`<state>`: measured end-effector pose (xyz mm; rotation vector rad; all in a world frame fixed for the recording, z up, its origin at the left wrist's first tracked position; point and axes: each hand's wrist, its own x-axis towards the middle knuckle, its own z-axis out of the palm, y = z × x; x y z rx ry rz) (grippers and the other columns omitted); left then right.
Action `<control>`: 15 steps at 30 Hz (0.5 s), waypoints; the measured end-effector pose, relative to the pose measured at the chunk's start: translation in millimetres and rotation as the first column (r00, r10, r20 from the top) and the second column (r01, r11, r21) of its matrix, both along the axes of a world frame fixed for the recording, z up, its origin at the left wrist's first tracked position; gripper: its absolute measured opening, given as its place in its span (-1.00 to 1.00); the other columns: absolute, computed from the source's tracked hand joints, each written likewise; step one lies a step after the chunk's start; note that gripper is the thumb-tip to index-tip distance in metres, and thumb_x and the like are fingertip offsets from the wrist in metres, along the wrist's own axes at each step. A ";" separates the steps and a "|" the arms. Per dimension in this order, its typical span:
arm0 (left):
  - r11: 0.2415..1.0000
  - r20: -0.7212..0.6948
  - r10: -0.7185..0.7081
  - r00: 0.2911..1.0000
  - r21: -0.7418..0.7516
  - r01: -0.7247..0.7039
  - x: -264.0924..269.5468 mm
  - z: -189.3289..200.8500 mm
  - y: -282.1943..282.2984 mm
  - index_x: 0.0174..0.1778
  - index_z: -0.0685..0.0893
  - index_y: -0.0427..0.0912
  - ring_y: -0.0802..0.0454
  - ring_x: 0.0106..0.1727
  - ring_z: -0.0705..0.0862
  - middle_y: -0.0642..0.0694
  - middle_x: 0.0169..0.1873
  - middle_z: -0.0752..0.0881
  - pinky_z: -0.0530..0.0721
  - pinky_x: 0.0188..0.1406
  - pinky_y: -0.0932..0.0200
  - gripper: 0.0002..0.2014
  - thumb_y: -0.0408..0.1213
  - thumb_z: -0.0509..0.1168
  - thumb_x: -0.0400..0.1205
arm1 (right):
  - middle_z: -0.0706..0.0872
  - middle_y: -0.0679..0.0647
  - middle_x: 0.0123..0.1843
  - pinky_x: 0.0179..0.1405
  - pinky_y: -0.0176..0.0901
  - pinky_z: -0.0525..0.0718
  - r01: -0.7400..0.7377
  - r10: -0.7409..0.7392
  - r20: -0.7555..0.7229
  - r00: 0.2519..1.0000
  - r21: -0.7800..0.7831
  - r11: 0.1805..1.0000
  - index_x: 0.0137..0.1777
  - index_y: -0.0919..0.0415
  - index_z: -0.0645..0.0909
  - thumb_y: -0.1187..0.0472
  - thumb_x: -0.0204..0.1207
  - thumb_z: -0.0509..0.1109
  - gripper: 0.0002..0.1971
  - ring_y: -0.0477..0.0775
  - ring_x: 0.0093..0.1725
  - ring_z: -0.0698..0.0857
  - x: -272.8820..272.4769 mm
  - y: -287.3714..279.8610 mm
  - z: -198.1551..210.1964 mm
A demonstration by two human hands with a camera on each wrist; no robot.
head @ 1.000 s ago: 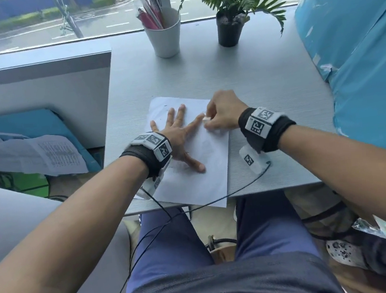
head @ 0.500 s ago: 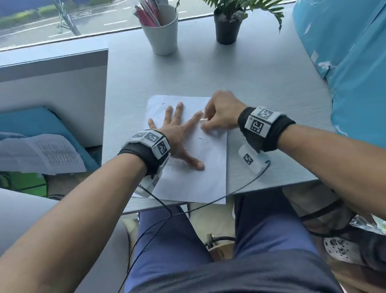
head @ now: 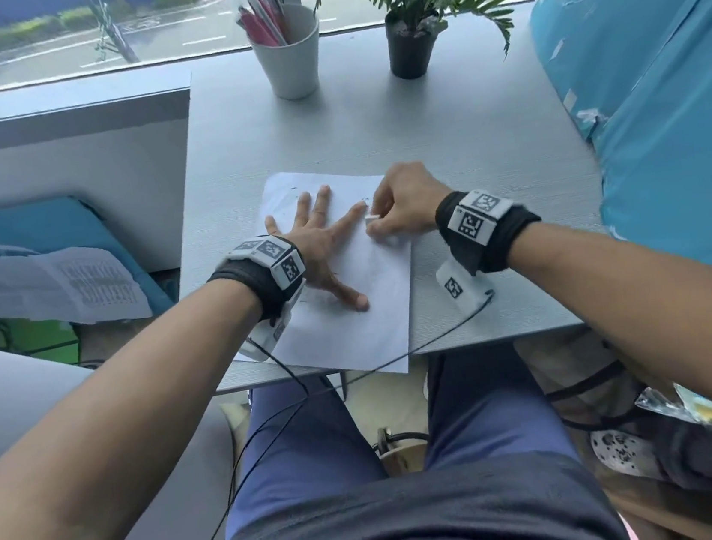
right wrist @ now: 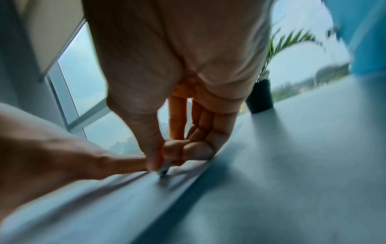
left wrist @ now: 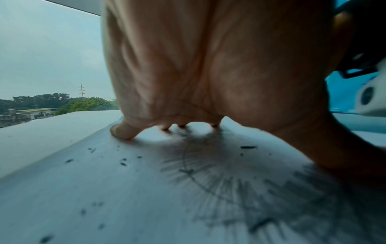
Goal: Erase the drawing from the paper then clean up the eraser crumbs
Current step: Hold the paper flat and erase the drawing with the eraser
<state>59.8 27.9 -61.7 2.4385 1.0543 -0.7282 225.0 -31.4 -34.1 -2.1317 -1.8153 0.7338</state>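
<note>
A white sheet of paper (head: 352,328) lies on the grey table (head: 462,131), its near edge hanging over the table's front. My left hand (head: 324,246) presses flat on the paper with fingers spread. Under that palm, the left wrist view shows a grey pencil drawing (left wrist: 208,178) and dark eraser crumbs (left wrist: 123,162). My right hand (head: 400,210) pinches a small white eraser (head: 371,220) against the paper near its right edge, just beside my left index finger. In the blurred right wrist view the eraser (right wrist: 164,170) shows only as a tip below thumb and fingers.
A white cup of pens (head: 287,54) and a black potted plant (head: 411,43) stand at the table's far edge by the window. A blue covered object (head: 660,97) borders the table on the right. Printed papers (head: 56,293) lie lower left. A black cable (head: 400,354) crosses the front edge.
My right hand with the eraser has shifted slightly along the paper beside my left index finger. The left hand stays pressed flat in the same place.
</note>
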 end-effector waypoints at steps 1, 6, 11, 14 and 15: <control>1.000 -0.001 0.002 1.000 -0.001 -0.002 -0.7 0.8 -0.5 0.63 -0.45 0.39 -0.24 0.65 -0.57 -0.06 0.63 -0.61 -0.20 0.45 -0.77 0.52 0.54 0.54 0.00 | 0.80 0.05 -0.26 -0.47 -0.50 0.45 0.003 -0.003 -0.001 1.000 0.010 1.000 -0.18 0.22 0.84 0.13 0.35 0.56 -0.85 -0.19 -0.39 0.61 -1.0 -0.8 -0.7; 1.000 -0.006 -0.009 1.000 0.001 0.009 -1.4 -0.2 0.7 0.61 -0.48 0.40 -0.24 0.65 -0.56 -0.05 0.63 -0.61 -0.18 0.45 -0.77 0.53 0.55 0.53 -0.01 | 0.72 -0.05 -0.38 -0.51 -0.46 0.47 -0.153 0.155 0.015 0.988 -0.108 0.982 -0.21 0.16 0.84 0.11 0.35 0.57 -0.88 -0.15 -0.38 0.62 -11.4 -13.5 0.4; 1.000 -0.013 0.000 1.000 -0.009 0.000 -0.4 -1.1 1.4 0.59 -0.51 0.42 -0.24 0.63 -0.59 -0.06 0.61 -0.63 -0.23 0.42 -0.79 0.56 0.58 0.52 -0.08 | 0.71 -0.06 -0.40 -0.50 -0.43 0.52 -0.154 0.155 -0.003 0.988 -0.095 0.983 -0.27 0.16 0.81 0.13 0.35 0.56 -0.89 -0.16 -0.39 0.62 -16.1 -15.3 0.4; 1.000 -0.013 -0.016 1.000 -0.007 0.016 0.5 -2.0 2.2 0.58 -0.52 0.42 -0.24 0.63 -0.59 -0.05 0.61 -0.63 -0.23 0.41 -0.79 0.57 0.58 0.52 -0.08 | 0.73 0.00 -0.42 -0.55 -0.52 0.45 -0.170 0.168 -0.031 0.985 -0.105 0.980 -0.27 0.16 0.83 0.12 0.32 0.58 -0.89 -0.22 -0.48 0.57 -12.9 -18.1 -1.0; 1.000 -0.008 -0.014 1.000 -0.010 0.014 0.9 -1.0 1.9 0.59 -0.51 0.42 -0.24 0.63 -0.59 -0.05 0.61 -0.63 -0.23 0.42 -0.79 0.56 0.57 0.53 -0.05 | 0.74 0.01 -0.41 -0.52 -0.50 0.48 -0.079 0.077 -0.036 0.996 -0.061 0.995 -0.23 0.19 0.84 0.12 0.32 0.58 -0.86 -0.20 -0.46 0.59 -4.1 -10.6 -0.7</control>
